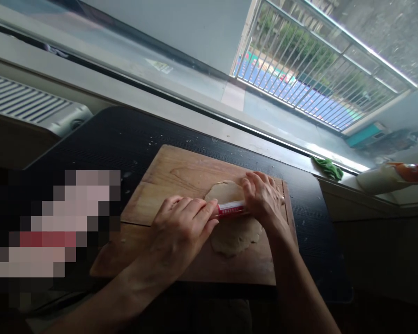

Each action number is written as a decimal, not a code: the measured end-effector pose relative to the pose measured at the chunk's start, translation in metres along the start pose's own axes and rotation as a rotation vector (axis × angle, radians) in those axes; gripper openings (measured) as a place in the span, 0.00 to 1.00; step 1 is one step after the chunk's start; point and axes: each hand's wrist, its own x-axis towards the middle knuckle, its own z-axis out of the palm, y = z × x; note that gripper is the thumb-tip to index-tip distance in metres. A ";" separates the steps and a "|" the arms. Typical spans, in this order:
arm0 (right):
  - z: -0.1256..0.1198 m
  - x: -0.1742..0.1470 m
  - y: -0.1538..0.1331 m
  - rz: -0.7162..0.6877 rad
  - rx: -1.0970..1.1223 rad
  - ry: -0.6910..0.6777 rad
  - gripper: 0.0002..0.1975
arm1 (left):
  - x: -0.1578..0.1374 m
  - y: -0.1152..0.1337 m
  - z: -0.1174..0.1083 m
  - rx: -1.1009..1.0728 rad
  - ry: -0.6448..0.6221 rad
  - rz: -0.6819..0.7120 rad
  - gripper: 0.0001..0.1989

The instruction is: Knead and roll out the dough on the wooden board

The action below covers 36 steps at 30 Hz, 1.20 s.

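A flattened sheet of pale dough (235, 235) with an uneven edge lies on a wooden board (191, 164). Across its middle rests a rolling pin (231, 208), a red and white label showing between my hands. My left hand (183, 222) is closed over the pin's left part, hiding that end. The fingers of my right hand (264, 198) curl over the right part, and a small tip of the pin shows beyond them. Part of the dough is hidden under the pin and my hands.
Beneath the board is a dark table (121, 132) sprinkled with white specks. A window sill (181, 111) runs along the table's far side, with a green cloth (328, 168) and a pale container (378, 178) on the right. A white radiator (35, 99) stands at the left. Something pixelated covers the lower left.
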 end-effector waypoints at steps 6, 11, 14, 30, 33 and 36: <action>0.008 -0.001 -0.017 -0.127 0.016 0.038 0.20 | -0.013 -0.007 0.000 -0.028 -0.002 -0.035 0.16; 0.010 -0.045 -0.023 -0.171 -0.032 0.106 0.19 | -0.018 -0.014 0.001 -0.097 -0.013 0.000 0.17; 0.011 -0.032 -0.028 -0.151 -0.026 0.076 0.19 | -0.012 -0.020 0.000 -0.122 -0.023 0.009 0.16; 0.010 -0.012 -0.030 -0.156 0.019 0.035 0.20 | -0.024 -0.028 0.002 -0.311 0.053 -0.022 0.18; 0.012 -0.004 -0.033 -0.140 0.014 0.016 0.20 | -0.022 -0.030 0.003 -0.334 0.080 -0.021 0.17; 0.018 0.026 -0.046 -0.125 0.020 -0.062 0.20 | -0.015 -0.035 0.002 -0.313 0.088 -0.075 0.13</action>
